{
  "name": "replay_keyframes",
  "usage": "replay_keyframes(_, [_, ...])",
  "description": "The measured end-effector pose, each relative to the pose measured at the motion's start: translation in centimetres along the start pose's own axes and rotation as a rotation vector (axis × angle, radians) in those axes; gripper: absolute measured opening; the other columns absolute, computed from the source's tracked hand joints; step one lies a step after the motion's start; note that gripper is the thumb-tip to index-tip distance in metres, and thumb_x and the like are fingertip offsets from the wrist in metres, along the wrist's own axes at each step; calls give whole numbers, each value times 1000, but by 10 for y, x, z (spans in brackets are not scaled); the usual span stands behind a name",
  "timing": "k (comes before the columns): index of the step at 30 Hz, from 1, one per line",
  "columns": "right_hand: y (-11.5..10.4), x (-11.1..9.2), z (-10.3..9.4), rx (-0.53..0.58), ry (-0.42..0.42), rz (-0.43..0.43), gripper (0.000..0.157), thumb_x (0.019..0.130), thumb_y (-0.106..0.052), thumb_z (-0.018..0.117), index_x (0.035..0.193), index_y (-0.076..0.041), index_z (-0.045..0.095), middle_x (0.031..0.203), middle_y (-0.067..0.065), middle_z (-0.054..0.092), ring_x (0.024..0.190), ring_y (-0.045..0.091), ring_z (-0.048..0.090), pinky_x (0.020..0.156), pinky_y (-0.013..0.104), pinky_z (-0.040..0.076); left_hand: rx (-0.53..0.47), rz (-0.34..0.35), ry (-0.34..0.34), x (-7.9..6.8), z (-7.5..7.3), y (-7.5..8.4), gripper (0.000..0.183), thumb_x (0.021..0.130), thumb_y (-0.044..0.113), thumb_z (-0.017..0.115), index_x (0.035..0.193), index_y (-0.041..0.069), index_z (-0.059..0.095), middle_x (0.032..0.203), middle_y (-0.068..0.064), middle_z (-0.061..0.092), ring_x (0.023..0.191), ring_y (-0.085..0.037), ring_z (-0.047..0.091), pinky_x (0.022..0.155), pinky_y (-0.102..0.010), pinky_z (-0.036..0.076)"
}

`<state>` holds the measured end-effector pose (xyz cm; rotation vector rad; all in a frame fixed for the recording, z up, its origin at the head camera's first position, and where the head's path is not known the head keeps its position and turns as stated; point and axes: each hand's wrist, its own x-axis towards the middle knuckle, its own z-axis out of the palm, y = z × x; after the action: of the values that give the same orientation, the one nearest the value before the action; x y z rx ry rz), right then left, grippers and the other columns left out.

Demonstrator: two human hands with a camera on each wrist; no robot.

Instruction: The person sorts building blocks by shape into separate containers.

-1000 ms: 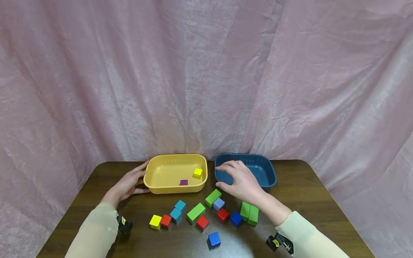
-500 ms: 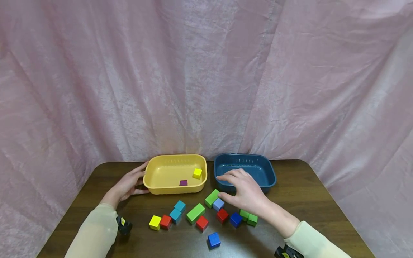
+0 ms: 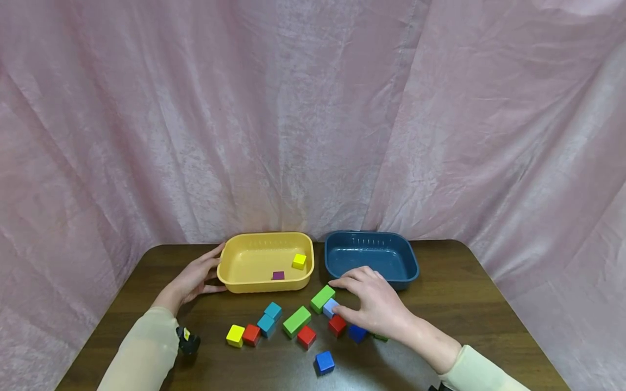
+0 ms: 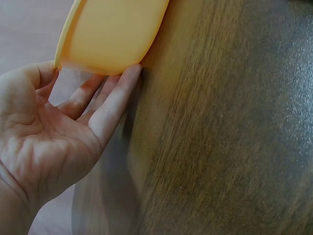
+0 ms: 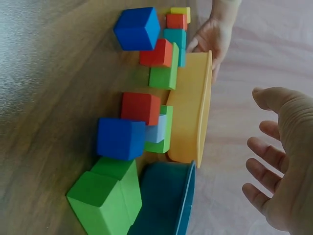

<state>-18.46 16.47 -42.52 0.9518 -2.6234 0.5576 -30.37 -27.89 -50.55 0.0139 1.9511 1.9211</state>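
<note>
The right hand (image 3: 374, 301) is hovering over the tabletop (image 3: 459, 307) with its digits loosely spread and nothing between them, its thumb lining up over the pale blue cube (image 3: 329, 306); whether they are touching is hard to tell. That cube is sitting right beside a green block (image 3: 320, 298), with a red cube (image 3: 337, 326) close by. The left hand (image 3: 195, 277) is grasping the end of the yellow bin (image 3: 251, 266), where a yellow cube (image 3: 299, 261) and a purple block (image 3: 277, 276) are lying.

The tight spacing is probably posing the main risk: a thumb landing wide could be nudging the red cube or dragging the green block along. A wrist dipping too low could be bumping the dark blue cube (image 3: 356, 333) or the paired green blocks (image 5: 107, 196). Nobody is steadying the blue bin (image 3: 371, 259), so a knock could be shifting it.

No brand, label or writing is showing legibly on bins or blocks.
</note>
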Motion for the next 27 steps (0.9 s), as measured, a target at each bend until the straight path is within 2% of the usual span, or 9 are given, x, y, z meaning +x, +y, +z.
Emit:
replay_keyframes(5, [1,-6,2,-4,-42,6,44,79,-53,66,118,-34,62,109,-15,55,105,8,45,86,39,42,-3,-5,0,2,-1,0,53,100,30,40,147,40,17,148,-11,24,119,-35,46,83,-54,48])
replay_keyframes(11, [2,-14,10,-12,-79,-30,40,79,-53,65,114,-34,63,107,-17,55,103,7,44,85,38,42,-8,-3,-14,2,-1,1,54,100,31,40,148,40,15,148,-11,24,122,-37,43,83,-54,47])
replay_keyframes(17, [1,-21,17,0,-143,-11,41,78,-61,61,111,-37,64,106,-19,54,103,4,41,85,35,43,-12,-7,-21,0,0,3,55,100,30,40,148,40,15,147,-12,25,122,-38,42,84,-55,47])
replay_keyframes(23, [-3,-28,26,1,-147,-74,37,77,-58,64,108,-38,63,104,-18,52,102,5,41,85,35,41,-8,-15,-10,0,1,3,55,100,30,40,148,40,16,146,-13,26,122,-39,42,84,-55,46])
replay_keyframes(27, [-5,-33,33,29,-178,-114,36,77,-54,67,108,-37,63,105,-19,51,102,4,40,85,35,40,-2,-18,-1,1,0,3,54,100,30,40,148,40,16,146,-13,27,121,-38,43,83,-55,47])
